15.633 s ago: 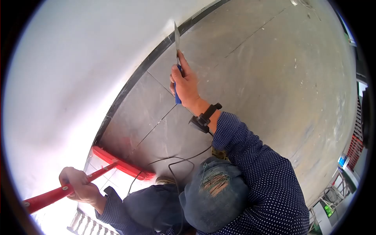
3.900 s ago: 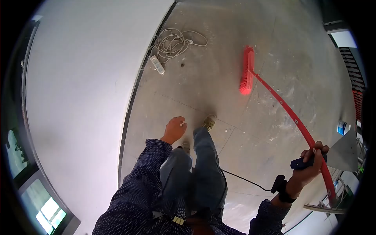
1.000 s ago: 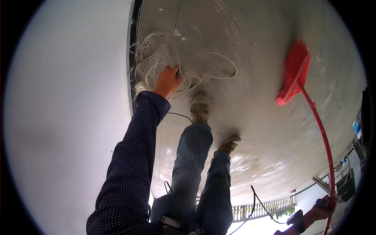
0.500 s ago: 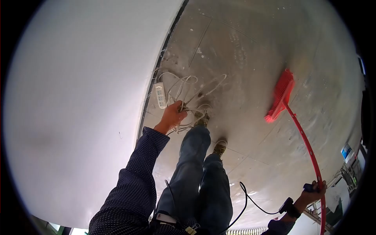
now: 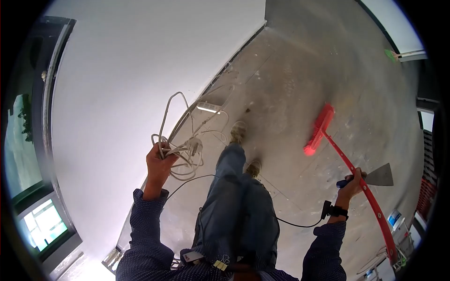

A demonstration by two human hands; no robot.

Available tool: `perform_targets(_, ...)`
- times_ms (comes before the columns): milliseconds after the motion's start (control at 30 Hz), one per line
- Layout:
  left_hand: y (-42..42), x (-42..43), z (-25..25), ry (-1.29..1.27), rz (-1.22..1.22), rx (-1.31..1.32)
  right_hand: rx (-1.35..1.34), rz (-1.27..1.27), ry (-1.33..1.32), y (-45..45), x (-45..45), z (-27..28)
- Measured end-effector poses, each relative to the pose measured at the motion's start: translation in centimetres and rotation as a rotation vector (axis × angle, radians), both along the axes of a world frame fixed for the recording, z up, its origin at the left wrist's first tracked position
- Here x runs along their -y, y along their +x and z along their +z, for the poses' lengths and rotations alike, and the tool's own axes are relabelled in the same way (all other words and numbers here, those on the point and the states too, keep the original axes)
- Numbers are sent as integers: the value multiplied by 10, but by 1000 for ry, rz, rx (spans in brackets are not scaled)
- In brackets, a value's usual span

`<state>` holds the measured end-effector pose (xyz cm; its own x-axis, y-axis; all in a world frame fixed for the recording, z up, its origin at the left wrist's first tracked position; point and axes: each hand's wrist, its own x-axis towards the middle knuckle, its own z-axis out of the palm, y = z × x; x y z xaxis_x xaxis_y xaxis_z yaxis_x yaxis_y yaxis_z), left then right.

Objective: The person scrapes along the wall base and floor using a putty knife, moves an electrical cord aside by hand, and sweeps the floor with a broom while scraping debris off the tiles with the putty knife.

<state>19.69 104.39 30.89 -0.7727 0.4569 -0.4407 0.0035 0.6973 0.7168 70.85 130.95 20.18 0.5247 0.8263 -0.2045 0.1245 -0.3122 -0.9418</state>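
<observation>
My left hand [image 5: 160, 165] is closed around a loosely coiled white extension cord [image 5: 183, 177], raised off the floor. A plug [image 5: 194, 146] hangs among the loops. The cord's white power strip [image 5: 208, 108] is by the base of the wall, tilted on its side. My right hand [image 5: 350, 188] grips the red handle of a broom [image 5: 320, 129], whose bristle head is down at the floor. The same hand also holds a putty knife [image 5: 380, 175], its wide metal blade sticking out to the right and its dark blue grip end on the left.
A white wall [image 5: 122, 84] runs along the left, with a dark strip at its base. My shoes [image 5: 237, 132] stand on the dusty grey floor [image 5: 281, 84]. At left is a window [image 5: 44, 225]. A bucket [image 5: 395, 218] and clutter sit at lower right. A black cable [image 5: 300, 226] runs to my right wrist.
My left hand has lifted the cord coil up and to the left, and the power strip has turned. My right hand has come up in view with the broom; the putty knife's blade now shows.
</observation>
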Motion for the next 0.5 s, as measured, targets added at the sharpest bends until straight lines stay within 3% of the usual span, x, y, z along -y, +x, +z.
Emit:
perform_targets(100,10,65,68,139,121,-5,4,92,-18,-16,0,15)
perform_targets(233,35,149,156,133,288,-178,99,279,33,-26,-1,27)
perform_targets(300,52,199,193,38,247,-422,129,305,12,-40,2,54)
perform_targets(400,66,267,244,123,418,-468,157,337,20,-69,12,85)
perform_targets(467,68,354,271,364,382,-328,109,437,39,-89,28,101)
perform_targets(500,78,354,277,510,556,-440,106,473,38,-100,40,112)
